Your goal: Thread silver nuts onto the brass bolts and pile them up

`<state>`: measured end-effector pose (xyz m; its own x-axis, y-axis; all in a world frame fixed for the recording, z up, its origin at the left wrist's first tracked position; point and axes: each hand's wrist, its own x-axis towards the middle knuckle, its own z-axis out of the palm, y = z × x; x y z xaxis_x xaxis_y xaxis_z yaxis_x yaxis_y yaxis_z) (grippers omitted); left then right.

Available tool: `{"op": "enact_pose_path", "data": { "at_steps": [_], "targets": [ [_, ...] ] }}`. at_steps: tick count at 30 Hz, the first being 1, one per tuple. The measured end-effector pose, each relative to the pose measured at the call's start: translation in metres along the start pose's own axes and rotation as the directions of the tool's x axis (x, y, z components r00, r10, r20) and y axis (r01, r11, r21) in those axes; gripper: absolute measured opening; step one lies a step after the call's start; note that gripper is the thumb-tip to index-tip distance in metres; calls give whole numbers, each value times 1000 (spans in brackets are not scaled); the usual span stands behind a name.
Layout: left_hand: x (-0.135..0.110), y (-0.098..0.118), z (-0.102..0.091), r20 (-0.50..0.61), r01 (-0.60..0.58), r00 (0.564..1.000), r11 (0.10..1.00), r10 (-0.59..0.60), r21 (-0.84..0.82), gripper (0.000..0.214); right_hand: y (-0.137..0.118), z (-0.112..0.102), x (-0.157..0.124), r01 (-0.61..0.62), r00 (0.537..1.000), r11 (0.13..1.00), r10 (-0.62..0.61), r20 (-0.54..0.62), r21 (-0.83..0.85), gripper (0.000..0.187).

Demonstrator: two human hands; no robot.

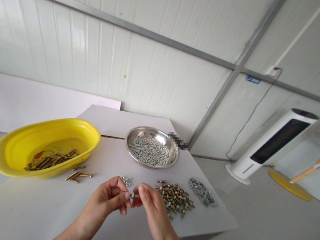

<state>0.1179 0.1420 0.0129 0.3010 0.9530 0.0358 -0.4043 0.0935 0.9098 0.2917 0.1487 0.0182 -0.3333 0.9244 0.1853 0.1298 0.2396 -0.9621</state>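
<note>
My left hand [108,199] and my right hand [151,206] meet low over the white table [35,206], fingers pinched together. Between the fingertips sits a small brass bolt [134,196] with a silver nut on it; both hands grip it. Just beyond the hands lie a few loose silver nuts [126,179]. To the right of my right hand is a heap of brass bolts with nuts on them [175,198]. A few bare brass bolts [79,175] lie left of the hands.
A yellow oval basin [13,148] holding brass bolts stands at the left. A steel bowl [130,136] full of silver nuts is at the back centre. A pile of silver washers [202,192] lies near the table's right edge. A white tower fan [270,145] stands on the floor.
</note>
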Motion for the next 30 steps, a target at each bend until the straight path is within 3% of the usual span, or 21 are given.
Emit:
{"op": "enact_pose_path", "data": {
  "at_steps": [4, 10, 14, 17, 21, 23, 30],
  "targets": [
    [-2, 3, 1, -64, 48, 996, 995, -54, -90, 24, -3, -2, 0, 33, 999, 999, -33, -35, 1, 17],
    [-4, 3, 5, -70, 70, 994, 987, -80, -145, 22, -1, 3, 5, 140, 985, 978, -153, -74, -155, 27],
    [0, -1, 0, -55, 41, 998, 998, -43, -36, 25, -1, 2, 5, 129, 985, 976, -147, -94, -174, 21],
    [2, -3, -3, -32, -56, 998, 987, 61, 148, 26, -4, 1, 2, 101, 992, 982, -111, -57, -161, 15],
    [-3, -3, -2, -14, -201, 970, 839, 241, 506, 17, -7, 1, -3, 53, 998, 990, -54, -10, -128, 6],
    [-6, -2, 0, 39, -263, 950, 729, 309, 632, 13, -8, 2, -4, 41, 999, 991, -42, -10, -127, 13],
    [-12, -3, 0, 234, -392, 903, 468, 361, 792, 11, 1, 1, -2, -38, 998, 994, 42, 41, -101, 47]
  ]
}}
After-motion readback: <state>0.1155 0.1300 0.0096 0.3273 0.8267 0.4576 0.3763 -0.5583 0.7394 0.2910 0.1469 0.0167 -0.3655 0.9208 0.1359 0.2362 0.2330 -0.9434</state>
